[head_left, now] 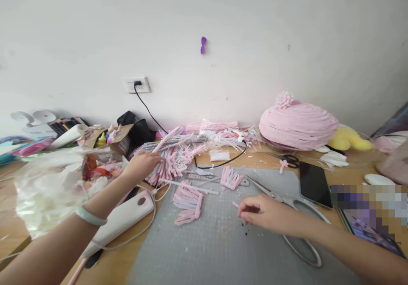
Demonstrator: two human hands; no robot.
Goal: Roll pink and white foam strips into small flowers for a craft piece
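Observation:
My left hand (145,165), wearing a pale bangle, reaches to the bundle of pink pipe cleaners (164,168). Its fingers are closed around the lower end of one pink pipe cleaner (167,138) that slants up to the right. My right hand (263,213) hovers over the grey cutting mat (197,251) with curled fingers. A short pale pink tip shows beside them; whether they grip it is hidden. Left of that hand lie a bent pink-and-white pipe cleaner piece (188,203) and a smaller looped one (231,178). Large scissors (290,201) lie partly beneath my right forearm.
A white power strip (124,221) with cables lies left of the mat. Behind stand a plastic bag (47,187) and a big pink coiled dome (298,125). At right are a black phone (315,183), small black scissors (291,161) and a yellow plush piece (349,138).

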